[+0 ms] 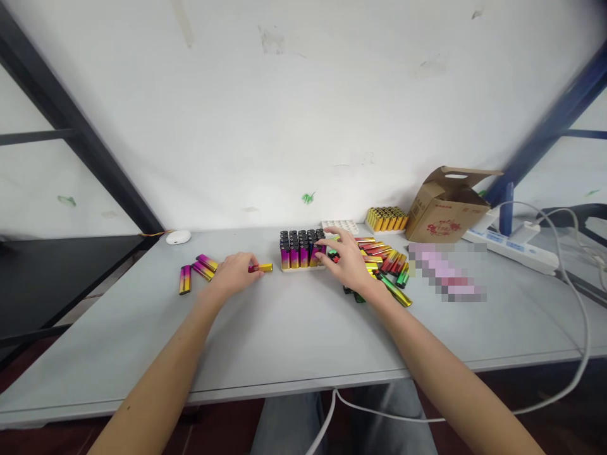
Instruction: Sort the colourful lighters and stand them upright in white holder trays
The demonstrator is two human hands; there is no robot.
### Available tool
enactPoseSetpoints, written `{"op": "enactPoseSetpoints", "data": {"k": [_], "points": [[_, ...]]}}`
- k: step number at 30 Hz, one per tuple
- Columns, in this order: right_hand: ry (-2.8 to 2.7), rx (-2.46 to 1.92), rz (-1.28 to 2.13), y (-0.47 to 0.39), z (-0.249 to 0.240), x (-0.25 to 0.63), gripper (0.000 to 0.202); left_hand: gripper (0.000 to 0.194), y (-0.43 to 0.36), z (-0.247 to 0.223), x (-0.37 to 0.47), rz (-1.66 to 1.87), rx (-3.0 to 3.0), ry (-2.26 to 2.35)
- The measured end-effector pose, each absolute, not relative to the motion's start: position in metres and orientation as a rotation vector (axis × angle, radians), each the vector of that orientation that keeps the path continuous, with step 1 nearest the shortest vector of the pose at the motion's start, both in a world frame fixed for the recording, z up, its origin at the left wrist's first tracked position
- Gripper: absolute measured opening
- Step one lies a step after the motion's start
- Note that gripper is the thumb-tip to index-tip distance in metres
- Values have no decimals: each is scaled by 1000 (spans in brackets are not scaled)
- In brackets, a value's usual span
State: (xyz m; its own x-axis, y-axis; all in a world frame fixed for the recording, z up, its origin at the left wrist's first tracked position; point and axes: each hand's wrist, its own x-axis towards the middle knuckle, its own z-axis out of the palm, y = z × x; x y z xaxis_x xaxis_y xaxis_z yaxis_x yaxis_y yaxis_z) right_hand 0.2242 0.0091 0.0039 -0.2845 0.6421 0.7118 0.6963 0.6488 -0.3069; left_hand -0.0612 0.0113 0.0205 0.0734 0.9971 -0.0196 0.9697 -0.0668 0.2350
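My left hand (236, 273) has its fingers closed on a purple-and-yellow lighter (265, 268) lying sideways just above the desk. Left of it, several more purple-and-yellow lighters (184, 280) lie loose. At the centre, upright purple-and-yellow lighters with black tops (294, 255) stand in rows in a white tray (303, 269). My right hand (348, 260) is at the right end of these rows, thumb and forefinger around a lighter (315, 254) at the front corner. Partly behind my right hand is a pile of red, green and yellow lighters (389, 262).
An empty white tray (346, 225) and a tray of upright golden lighters (387, 219) stand near the wall. Farther right are an open cardboard box (441, 212), a power strip (516, 251) and a white cable (585, 316). A white case (179, 237) lies back left.
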Motion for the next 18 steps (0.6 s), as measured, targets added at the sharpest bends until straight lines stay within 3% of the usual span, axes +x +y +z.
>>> {"op": "enactPoseSetpoints", "data": {"k": [18], "points": [[-2174, -982, -122, 13, 8, 235, 18, 17, 5, 28, -52, 443, 2163, 2042]]}}
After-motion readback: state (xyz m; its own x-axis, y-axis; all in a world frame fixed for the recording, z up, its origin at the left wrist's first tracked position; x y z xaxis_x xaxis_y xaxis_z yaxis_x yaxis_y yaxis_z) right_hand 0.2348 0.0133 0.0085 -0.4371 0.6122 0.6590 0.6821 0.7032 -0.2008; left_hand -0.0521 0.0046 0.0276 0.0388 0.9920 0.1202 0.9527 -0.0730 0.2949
